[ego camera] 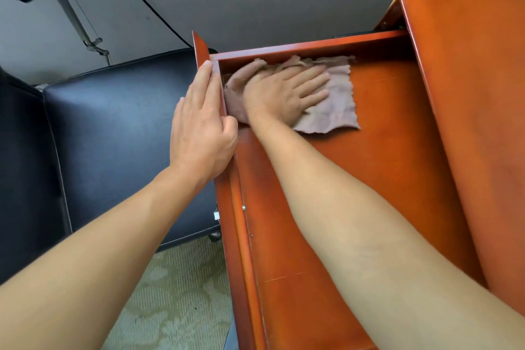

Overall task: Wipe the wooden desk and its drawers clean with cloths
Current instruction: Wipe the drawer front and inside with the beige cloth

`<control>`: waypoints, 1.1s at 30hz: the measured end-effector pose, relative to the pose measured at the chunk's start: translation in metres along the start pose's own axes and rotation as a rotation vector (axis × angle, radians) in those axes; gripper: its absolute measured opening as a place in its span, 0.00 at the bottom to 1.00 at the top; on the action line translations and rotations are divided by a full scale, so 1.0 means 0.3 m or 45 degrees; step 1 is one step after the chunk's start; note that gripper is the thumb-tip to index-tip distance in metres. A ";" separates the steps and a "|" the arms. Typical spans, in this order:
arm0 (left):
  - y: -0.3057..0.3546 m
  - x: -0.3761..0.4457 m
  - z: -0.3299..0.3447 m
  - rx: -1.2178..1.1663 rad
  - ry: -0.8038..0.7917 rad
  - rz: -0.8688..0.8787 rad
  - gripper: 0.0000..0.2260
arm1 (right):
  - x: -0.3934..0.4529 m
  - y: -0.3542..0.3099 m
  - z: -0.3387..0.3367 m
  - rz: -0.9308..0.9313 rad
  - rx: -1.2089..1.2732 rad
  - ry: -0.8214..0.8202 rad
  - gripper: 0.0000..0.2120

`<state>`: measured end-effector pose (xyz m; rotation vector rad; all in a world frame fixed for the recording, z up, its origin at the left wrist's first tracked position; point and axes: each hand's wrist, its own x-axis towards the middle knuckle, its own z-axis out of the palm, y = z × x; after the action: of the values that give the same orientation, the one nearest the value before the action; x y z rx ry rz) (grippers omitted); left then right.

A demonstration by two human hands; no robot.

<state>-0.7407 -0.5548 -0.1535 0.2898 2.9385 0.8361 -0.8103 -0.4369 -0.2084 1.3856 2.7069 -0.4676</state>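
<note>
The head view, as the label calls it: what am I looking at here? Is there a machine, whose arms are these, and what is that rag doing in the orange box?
No machine here. A person wears a wide-angle camera on the head, so you look down along their own two bare arms. That is the only picture.

The orange box is a pulled-out wooden drawer of a desk. The right hand lies flat, fingers spread, pressing a pinkish-brown cloth onto the drawer's floor near its far left corner; this is wiping. The left hand rests along the drawer's left side wall, fingers straight on the outside and thumb hooked over the edge, apparently steadying it.

Beside the drawer are a dark leather seat and patterned carpet. Apart from the cloth, nothing shows inside the drawer.
</note>
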 end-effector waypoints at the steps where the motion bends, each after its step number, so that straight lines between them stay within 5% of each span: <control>1: -0.006 -0.001 -0.007 0.021 -0.002 -0.004 0.33 | -0.053 0.007 0.020 -0.115 -0.017 0.013 0.34; 7: -0.019 0.000 -0.036 0.221 -0.051 -0.010 0.36 | -0.213 0.249 -0.017 -0.674 -0.170 -0.071 0.35; 14: -0.012 -0.008 -0.034 0.278 -0.064 0.004 0.35 | -0.536 0.764 -0.107 -0.872 -0.423 -0.282 0.36; 26: 0.016 -0.248 -0.012 0.575 -0.057 0.380 0.27 | -0.149 0.237 -0.027 -1.135 -0.541 -0.185 0.34; 33: 0.051 -0.360 0.005 0.477 -0.157 0.249 0.29 | -0.479 0.658 -0.072 -1.281 -0.555 -0.256 0.33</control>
<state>-0.6324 -0.5629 -0.1449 0.6339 2.9635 0.2606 -0.5650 -0.4346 -0.2071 -0.1708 2.8719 -0.0155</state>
